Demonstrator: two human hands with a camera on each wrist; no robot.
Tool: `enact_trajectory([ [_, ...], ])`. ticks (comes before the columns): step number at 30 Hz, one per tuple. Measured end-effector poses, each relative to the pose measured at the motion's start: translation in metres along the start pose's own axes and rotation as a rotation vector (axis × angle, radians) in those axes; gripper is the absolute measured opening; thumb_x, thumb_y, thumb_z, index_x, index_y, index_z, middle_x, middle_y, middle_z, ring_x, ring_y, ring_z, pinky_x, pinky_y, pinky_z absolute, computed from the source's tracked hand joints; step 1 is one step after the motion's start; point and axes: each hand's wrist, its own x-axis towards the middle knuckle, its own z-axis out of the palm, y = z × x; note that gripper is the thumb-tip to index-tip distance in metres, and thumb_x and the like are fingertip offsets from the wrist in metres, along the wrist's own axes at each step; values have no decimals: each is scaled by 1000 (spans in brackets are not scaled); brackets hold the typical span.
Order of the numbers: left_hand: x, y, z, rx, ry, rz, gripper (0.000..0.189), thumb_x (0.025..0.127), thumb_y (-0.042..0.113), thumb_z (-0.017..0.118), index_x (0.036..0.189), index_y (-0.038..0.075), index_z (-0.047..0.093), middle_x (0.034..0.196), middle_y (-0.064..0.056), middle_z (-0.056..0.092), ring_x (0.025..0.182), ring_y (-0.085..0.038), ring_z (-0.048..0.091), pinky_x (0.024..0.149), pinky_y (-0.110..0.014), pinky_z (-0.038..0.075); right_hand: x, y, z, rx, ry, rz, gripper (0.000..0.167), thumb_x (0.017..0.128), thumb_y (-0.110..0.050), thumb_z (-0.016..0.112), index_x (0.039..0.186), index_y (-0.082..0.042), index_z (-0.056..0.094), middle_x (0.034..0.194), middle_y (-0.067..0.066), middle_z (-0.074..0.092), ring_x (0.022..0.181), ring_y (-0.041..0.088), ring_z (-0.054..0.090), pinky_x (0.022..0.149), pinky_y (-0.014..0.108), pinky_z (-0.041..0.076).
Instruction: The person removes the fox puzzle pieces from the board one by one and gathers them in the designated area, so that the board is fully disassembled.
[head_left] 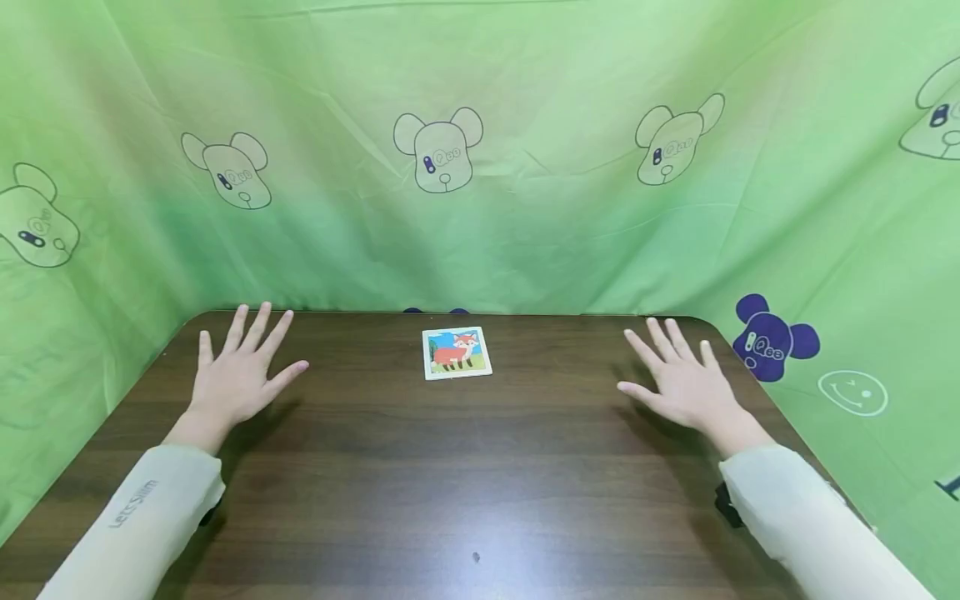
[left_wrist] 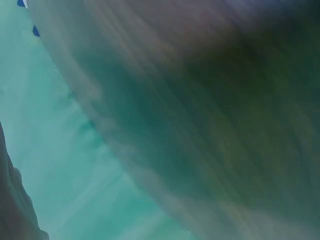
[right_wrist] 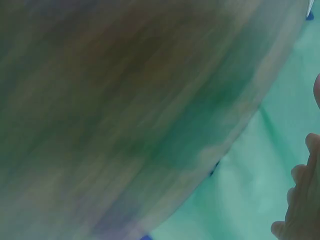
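Observation:
A square picture with a white border [head_left: 457,352], showing an orange fox on grass under blue sky, lies flat near the far edge of the brown table. My left hand [head_left: 237,377] is spread palm down over the table's left side, fingers straight and apart, holding nothing. On the right side my right hand [head_left: 684,379] is spread the same way, its thumb toward the middle. The picture lies between the two hands, touched by neither. Each wrist view catches only part of its hand at the border, the right fingers [right_wrist: 300,175] among them.
The dark wood table [head_left: 465,467] has rounded far corners. A green cloth [head_left: 525,233] printed with bear heads hangs right behind it and along both sides. Long pale sleeves cover both forearms, and a dark strap [head_left: 727,505] shows under the right cuff.

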Motion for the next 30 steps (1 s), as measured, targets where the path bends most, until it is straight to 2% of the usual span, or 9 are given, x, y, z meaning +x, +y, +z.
enact_trajectory([
  [7, 16, 21, 7, 10, -26, 36, 82, 96, 69, 39, 160, 35, 0, 169, -4, -1, 156, -33, -9, 112, -77, -6, 31, -39, 7, 18, -62, -54, 83, 96, -62, 46, 161, -25, 11, 168, 16, 4, 154, 41, 1, 115, 74, 5],
  [12, 31, 40, 16, -7, -46, 55, 83, 96, 66, 43, 160, 34, 2, 170, -4, 0, 156, -32, -8, 114, -75, -6, 55, -64, 7, 48, -102, -50, 80, 98, -60, 46, 161, -24, 13, 168, 15, 4, 155, 40, 0, 116, 73, 5],
  [19, 50, 72, 26, -1, -73, 122, 82, 96, 67, 41, 161, 30, 7, 170, -3, 3, 156, -32, -3, 116, -74, 3, 86, -91, 6, 74, -154, -65, 77, 99, -58, 45, 161, -22, 15, 168, 16, 9, 155, 39, 2, 117, 71, 10],
  [25, 61, 92, 34, -33, -116, 156, 81, 97, 65, 42, 161, 28, 9, 170, -3, 6, 157, -31, 0, 117, -72, 7, 101, -110, 8, 107, -200, -97, 76, 99, -55, 47, 161, -21, 17, 167, 16, 11, 155, 40, 4, 116, 72, 11],
  [30, 72, 108, 45, -109, -182, 189, 82, 98, 63, 43, 161, 26, 6, 170, -3, 6, 157, -31, 2, 118, -70, 10, 108, -121, 12, 117, -237, -101, 75, 100, -55, 46, 160, -20, 19, 167, 16, 13, 154, 39, 6, 115, 74, 10],
])
